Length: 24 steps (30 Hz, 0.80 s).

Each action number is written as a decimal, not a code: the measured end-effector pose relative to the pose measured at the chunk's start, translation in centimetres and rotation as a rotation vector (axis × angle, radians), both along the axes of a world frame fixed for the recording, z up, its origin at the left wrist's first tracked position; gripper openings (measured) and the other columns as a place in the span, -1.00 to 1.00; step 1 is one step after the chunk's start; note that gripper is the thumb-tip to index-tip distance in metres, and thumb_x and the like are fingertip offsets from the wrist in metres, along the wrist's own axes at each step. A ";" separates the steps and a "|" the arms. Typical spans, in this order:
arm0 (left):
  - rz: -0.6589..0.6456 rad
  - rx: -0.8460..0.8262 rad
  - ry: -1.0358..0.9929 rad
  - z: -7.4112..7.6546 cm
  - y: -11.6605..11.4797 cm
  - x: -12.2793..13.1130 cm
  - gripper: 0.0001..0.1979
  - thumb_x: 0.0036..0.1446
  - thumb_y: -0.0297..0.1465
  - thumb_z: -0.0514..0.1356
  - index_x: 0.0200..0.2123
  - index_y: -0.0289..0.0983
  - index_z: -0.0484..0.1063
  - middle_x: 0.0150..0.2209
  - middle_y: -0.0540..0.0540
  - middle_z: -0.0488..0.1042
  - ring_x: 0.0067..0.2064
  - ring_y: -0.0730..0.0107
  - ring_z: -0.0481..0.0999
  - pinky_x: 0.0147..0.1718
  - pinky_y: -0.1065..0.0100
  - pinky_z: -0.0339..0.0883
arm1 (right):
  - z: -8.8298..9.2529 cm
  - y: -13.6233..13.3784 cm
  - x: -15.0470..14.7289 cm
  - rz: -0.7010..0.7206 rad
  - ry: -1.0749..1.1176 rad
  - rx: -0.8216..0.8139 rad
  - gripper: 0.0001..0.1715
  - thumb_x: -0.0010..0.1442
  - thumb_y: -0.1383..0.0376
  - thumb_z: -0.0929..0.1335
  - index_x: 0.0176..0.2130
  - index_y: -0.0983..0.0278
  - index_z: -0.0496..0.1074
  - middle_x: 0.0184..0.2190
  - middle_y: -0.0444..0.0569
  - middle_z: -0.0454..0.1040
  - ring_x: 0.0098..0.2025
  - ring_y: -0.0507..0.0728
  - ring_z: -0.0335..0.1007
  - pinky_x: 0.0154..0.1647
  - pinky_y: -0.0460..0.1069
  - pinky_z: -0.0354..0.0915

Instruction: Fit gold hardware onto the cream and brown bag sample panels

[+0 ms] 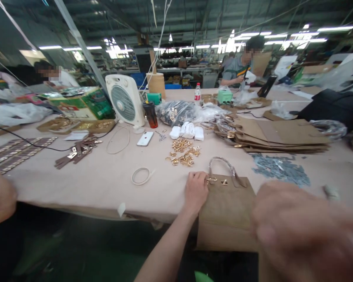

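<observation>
Curling nearly closed, the left hand (197,189) grips the bag (228,219) (right hand (297,223): too blurred to tell).

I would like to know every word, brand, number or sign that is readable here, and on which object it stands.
No text can be read with certainty.
Bottle: red label, print too small.
Green carton: printed panel, too blurred.
Fan: no legible lettering.
Brown bag: no lettering that I can make out.
</observation>
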<state>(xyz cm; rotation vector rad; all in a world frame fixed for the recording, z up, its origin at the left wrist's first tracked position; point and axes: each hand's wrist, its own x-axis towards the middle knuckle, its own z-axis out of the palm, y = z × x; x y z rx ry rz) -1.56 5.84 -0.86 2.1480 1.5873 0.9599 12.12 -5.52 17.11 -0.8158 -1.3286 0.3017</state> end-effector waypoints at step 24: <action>0.020 -0.055 0.005 0.0 0.4 -0.1 -0.71 0.30 -0.46 0.13 0.02 -0.23 0.55 0.01 -0.16 0.57 0.06 0.08 0.36 0.06 0.11 0.30 | -17.5 22.8 -5.3 0.019 -0.737 -0.753 -0.79 0.12 0.36 0.50 -0.17 0.24 0.60 -0.21 0.01 0.64 -0.14 0.18 0.56 -0.08 -0.02 0.35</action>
